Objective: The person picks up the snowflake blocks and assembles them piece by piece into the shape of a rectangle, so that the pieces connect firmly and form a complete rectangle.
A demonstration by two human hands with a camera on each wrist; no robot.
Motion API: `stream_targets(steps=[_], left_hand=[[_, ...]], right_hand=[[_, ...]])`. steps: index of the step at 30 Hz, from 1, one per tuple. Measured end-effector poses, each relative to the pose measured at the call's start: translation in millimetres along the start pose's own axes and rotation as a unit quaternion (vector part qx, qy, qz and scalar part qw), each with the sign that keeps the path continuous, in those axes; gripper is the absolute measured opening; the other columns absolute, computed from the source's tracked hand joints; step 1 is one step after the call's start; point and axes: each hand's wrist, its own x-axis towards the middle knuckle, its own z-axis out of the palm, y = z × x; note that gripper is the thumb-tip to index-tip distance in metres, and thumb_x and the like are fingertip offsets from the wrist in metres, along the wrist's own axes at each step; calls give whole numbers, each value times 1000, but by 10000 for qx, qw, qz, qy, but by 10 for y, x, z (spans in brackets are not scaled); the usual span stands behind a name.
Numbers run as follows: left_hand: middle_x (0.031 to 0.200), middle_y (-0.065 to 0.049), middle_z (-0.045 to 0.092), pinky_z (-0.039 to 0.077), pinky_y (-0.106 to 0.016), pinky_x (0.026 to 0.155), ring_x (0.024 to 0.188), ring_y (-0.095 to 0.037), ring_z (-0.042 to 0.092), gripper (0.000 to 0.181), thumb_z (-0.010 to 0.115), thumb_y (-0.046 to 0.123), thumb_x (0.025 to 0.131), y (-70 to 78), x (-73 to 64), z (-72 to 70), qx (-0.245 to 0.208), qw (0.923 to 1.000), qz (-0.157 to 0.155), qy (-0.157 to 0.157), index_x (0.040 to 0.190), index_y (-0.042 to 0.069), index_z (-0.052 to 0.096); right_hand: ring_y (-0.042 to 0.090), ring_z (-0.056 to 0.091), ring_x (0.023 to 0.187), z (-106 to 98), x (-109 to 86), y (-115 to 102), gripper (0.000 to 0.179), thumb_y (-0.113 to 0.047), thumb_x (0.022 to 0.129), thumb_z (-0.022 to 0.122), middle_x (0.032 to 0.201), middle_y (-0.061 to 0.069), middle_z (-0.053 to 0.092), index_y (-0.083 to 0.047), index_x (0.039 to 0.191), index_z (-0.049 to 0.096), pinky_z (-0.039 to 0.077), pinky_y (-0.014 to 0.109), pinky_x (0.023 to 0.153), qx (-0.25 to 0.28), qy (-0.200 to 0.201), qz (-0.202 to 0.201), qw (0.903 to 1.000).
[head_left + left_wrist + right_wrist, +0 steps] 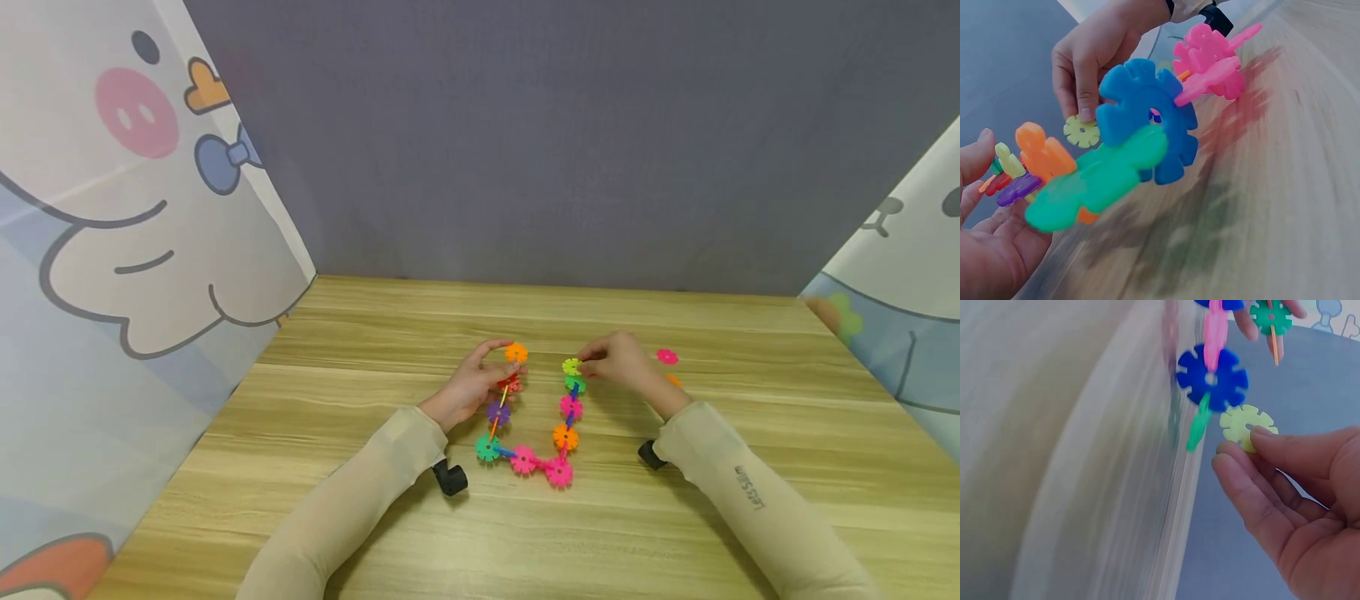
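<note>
A U-shaped chain of colourful notched snowflake discs [523,460] stands over the wooden table, its discs slotted edge to edge. My left hand [468,385] holds the upper end of its left side, thumb and fingers around the red discs [510,382], near an orange disc [516,353] at the tip. Between thumb and fingertips my right hand [624,364] pinches a yellow-green disc [1246,424]. That disc is close to the green disc [1198,428] ending the chain's right side. A blue disc [1147,119] and a teal one [1100,175] fill the left wrist view's foreground.
To the right of my right hand a loose pink disc [667,357] lies on the table [600,533]. An orange disc [673,381] is partly hidden by that forearm. Black wrist cameras [452,480] hang under both wrists. A grey panel [555,150] rises behind the table.
</note>
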Motion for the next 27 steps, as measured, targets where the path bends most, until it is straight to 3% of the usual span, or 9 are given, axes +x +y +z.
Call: stream_targets(steps=[10, 18, 27], left_hand=[[126, -28, 62, 58, -30, 65, 74, -15, 68, 54, 53, 2, 102, -18, 6, -1, -114, 9999, -47, -36, 152, 9, 33], [128, -30, 60, 58, -30, 66, 74, -14, 68, 54, 53, 4, 103, -26, 15, -5, -104, 9999, -4, -118, 152, 8, 32], [126, -29, 61, 58, -29, 67, 75, -13, 69, 53, 53, 7, 104, -39, 36, -8, -13, 9998, -11, -179, 152, 10, 32]], right_hand=[[16, 66, 66, 169, 30, -125, 5, 0, 85, 74, 79, 9, 72, 4, 87, 74, 58, 30, 60, 74, 255, -657, 9975], [20, 69, 71, 250, 31, -197, 6, -3, 87, 74, 81, 8, 72, 3, 88, 73, 59, 33, 64, 257, 290, -585, 9975], [27, 69, 66, 309, 53, -244, 6, -4, 88, 74, 77, 7, 71, 1, 85, 73, 57, 32, 59, 374, 501, -685, 9957]])
